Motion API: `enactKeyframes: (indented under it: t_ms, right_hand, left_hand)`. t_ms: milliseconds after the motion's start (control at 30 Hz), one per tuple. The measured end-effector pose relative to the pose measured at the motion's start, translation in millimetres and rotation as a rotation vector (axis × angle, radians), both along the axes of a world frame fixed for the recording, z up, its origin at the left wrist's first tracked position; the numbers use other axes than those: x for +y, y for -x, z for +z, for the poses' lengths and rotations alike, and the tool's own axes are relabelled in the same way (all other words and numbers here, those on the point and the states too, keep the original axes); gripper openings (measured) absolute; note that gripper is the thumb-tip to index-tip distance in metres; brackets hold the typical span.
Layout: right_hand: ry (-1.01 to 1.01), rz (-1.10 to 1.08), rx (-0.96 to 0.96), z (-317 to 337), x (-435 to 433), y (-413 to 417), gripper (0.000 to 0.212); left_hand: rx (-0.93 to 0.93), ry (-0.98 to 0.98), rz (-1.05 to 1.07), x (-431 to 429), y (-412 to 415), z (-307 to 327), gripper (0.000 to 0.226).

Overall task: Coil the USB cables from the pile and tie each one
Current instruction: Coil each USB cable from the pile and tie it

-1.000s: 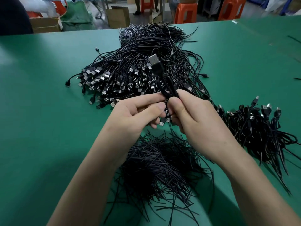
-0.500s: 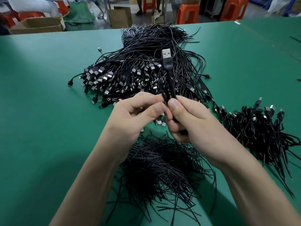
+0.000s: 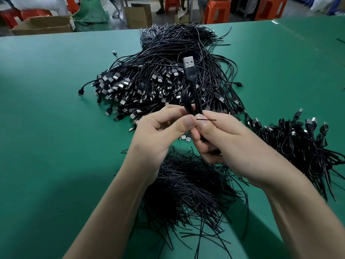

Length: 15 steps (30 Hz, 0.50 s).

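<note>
A coiled black USB cable stands upright between my hands, its silver plug pointing up. My right hand grips the coil's lower part, and a thin black twist tie sticks out to the right over its thumb. My left hand pinches the coil at the tie from the left. Behind them lies the big pile of loose USB cables. A heap of black twist ties lies under my wrists. Tied cables are piled on the right.
The green table stretches wide to the left. Beyond its far edge are cardboard boxes, a green sack and orange stools. Someone's feet stand at the back.
The coil turned upright, so the plug now points straight up. A twist tie end now shows sticking out over my right thumb. Both hands keep their hold on the coil.
</note>
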State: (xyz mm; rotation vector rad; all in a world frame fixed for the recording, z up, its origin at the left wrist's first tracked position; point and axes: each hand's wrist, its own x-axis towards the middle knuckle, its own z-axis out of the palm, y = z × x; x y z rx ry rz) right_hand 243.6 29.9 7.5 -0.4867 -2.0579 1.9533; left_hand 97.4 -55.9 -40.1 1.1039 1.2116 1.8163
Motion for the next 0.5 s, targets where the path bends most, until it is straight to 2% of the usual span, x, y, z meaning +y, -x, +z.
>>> enactKeyframes:
  t_ms: [133,300,500]
  right_hand:
    - [0.052,0.139,0.005,-1,7,-8,0.038]
    - [0.169,0.287,-0.015,-7,15,-11,0.038]
    - [0.425,0.352,0.054,-8,14,-8,0.032]
  left_hand:
    - [-0.001,0.046,-0.087,-2,-2,1,0.037]
    - [-0.019,0.061,-0.128,-4,-7,3,0.022]
    - [0.064,0.022,-0.035,-3,-9,4,0.027]
